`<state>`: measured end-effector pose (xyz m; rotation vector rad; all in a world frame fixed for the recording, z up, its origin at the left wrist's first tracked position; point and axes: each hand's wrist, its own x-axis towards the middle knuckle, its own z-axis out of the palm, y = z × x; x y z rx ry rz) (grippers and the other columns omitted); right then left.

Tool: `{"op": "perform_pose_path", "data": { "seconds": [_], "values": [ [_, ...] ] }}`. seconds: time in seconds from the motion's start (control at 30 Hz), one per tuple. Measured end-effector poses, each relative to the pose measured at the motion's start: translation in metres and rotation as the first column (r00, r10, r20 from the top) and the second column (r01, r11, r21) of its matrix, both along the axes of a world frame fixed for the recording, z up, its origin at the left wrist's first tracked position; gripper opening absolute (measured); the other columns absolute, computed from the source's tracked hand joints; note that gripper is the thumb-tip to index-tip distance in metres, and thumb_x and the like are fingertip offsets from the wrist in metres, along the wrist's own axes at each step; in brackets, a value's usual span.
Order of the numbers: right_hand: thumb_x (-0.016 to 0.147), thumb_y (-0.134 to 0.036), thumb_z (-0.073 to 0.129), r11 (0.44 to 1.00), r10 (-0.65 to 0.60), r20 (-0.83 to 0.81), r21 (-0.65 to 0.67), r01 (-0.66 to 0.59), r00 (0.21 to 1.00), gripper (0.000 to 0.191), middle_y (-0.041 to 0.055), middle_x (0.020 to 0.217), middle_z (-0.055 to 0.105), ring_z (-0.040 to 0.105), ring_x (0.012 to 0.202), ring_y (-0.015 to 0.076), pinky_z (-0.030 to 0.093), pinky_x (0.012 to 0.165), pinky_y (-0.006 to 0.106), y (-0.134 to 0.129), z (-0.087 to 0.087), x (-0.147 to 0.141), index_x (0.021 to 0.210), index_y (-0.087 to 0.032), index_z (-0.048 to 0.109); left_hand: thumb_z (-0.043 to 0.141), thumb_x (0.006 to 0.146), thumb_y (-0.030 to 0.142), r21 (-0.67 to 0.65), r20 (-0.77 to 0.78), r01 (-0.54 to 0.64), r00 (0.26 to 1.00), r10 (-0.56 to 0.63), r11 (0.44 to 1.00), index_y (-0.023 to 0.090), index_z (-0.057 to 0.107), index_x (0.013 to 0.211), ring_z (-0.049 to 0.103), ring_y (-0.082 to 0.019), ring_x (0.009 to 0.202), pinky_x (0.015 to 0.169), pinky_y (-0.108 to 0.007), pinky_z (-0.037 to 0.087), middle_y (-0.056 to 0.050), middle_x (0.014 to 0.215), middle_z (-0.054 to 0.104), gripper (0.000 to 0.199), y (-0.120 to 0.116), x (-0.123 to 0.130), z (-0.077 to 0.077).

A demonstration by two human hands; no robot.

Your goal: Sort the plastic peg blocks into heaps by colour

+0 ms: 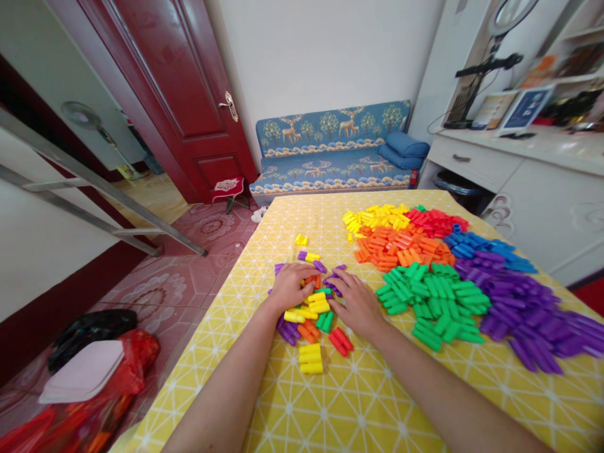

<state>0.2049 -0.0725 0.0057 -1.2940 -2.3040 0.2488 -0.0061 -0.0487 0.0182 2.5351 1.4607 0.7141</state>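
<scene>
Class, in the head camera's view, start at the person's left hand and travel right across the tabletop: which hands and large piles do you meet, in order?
Left hand → right hand → green tube pile → purple tube pile

There are two hands [293, 286], six colour piles of tubes [427, 292], one door [174, 82] and one sofa [325, 151].

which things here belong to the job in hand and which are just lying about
Likely in the work:
left hand, right hand
mixed pieces between them
yellow pile, orange pile, red pile, green pile, blue pile, purple pile

Just lying about:
black bag
stool
sofa cushions
fan
</scene>
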Motion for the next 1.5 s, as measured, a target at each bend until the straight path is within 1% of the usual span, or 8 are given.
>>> {"op": "perform_pose_path", "data": {
  "seconds": [0.17, 0.37, 0.53, 0.77, 1.07, 1.5],
  "values": [
    [0.082, -0.028, 0.058, 1.000, -0.011, 0.007, -0.006, 0.011, 1.000, 0.043, 0.0065, 0.138, 0.048, 0.044, 0.123, 0.0244, 0.039, 0.101, 0.042, 0.0014, -0.0021, 0.0005, 0.125, -0.024, 0.054, 0.058, 0.080, 0.023, 0.014, -0.011, 0.000, 1.000, 0.000, 1.000, 0.028, 0.068, 0.113, 0.060, -0.022, 0.108, 0.096, -0.039, 0.043, -0.001, 0.116, 0.068, 0.035, -0.0010, -0.0003, 0.0018],
    [0.082, -0.028, 0.058, 1.000, 0.002, 0.004, -0.004, -0.002, 1.000, 0.042, 0.0060, 0.138, 0.048, 0.045, 0.122, 0.0242, 0.041, 0.099, 0.041, 0.0005, -0.0002, 0.0010, 0.124, -0.027, 0.056, 0.058, 0.080, 0.023, 0.006, -0.010, 0.002, 1.000, -0.002, 1.000, 0.028, 0.068, 0.112, 0.061, -0.022, 0.107, 0.095, -0.038, 0.043, -0.002, 0.115, 0.069, 0.034, -0.0019, 0.0005, 0.0039],
    [0.082, -0.027, 0.057, 1.000, 0.005, 0.000, -0.002, -0.005, 1.000, 0.041, 0.0048, 0.138, 0.047, 0.045, 0.122, 0.0237, 0.041, 0.099, 0.040, -0.0001, -0.0006, 0.0017, 0.124, -0.027, 0.057, 0.057, 0.080, 0.023, -0.009, -0.017, -0.006, 1.000, 0.006, 1.000, 0.028, 0.068, 0.112, 0.060, -0.022, 0.108, 0.096, -0.037, 0.043, -0.001, 0.116, 0.068, 0.034, -0.0021, 0.0004, 0.0033],
    [0.082, -0.026, 0.059, 1.000, 0.010, 0.010, 0.002, -0.010, 1.000, 0.041, 0.0048, 0.138, 0.048, 0.046, 0.120, 0.0237, 0.041, 0.098, 0.040, 0.0000, 0.0012, 0.0014, 0.123, -0.027, 0.057, 0.057, 0.079, 0.022, -0.009, -0.003, 0.021, 1.000, -0.021, 1.000, 0.027, 0.068, 0.112, 0.060, -0.022, 0.108, 0.096, -0.037, 0.043, -0.002, 0.116, 0.069, 0.035, -0.0003, -0.0009, 0.0018],
    [0.082, -0.026, 0.059, 1.000, 0.005, 0.010, 0.001, -0.005, 1.000, 0.039, 0.0039, 0.137, 0.049, 0.047, 0.119, 0.0236, 0.043, 0.097, 0.040, 0.0000, 0.0016, 0.0019, 0.121, -0.028, 0.058, 0.057, 0.079, 0.022, -0.009, -0.003, 0.008, 1.000, -0.008, 1.000, 0.027, 0.069, 0.110, 0.060, -0.022, 0.107, 0.096, -0.037, 0.042, -0.001, 0.115, 0.068, 0.033, -0.0003, -0.0002, 0.0015],
    [0.083, -0.028, 0.058, 1.000, 0.026, -0.001, 0.009, -0.026, 1.000, 0.039, 0.0047, 0.138, 0.048, 0.047, 0.121, 0.0236, 0.042, 0.098, 0.041, 0.0023, -0.0005, 0.0028, 0.121, -0.028, 0.058, 0.056, 0.079, 0.021, -0.032, -0.003, 0.019, 1.000, -0.019, 0.999, 0.028, 0.067, 0.114, 0.060, -0.022, 0.108, 0.097, -0.038, 0.042, -0.001, 0.116, 0.068, 0.037, -0.0005, 0.0003, 0.0028]
  ]
}}
